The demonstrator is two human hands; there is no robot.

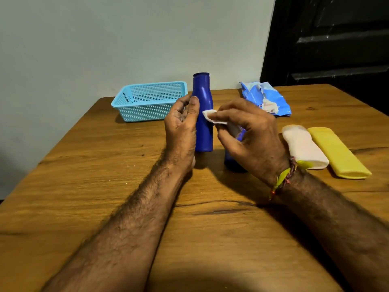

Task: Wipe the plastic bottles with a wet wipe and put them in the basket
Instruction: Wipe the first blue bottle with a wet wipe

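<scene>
Left hand point(182, 123) curled beside upright blue bottle point(203, 114), right hand point(250, 133) pinching wet wipe point(212, 116) against it

Wipes pack point(265, 98): light print on the blue wrapper, too small and crumpled to read; it lies near the table's point(105, 186) far edge, toward the right corner.
Small dark patch on the pack: a mark or logo, not legible.
Blue bottle point(203, 114): no readable label.
White bottle point(304, 147): none readable.
Yellow bottle point(339, 152): none readable.
Basket point(147, 102): none readable.
</scene>
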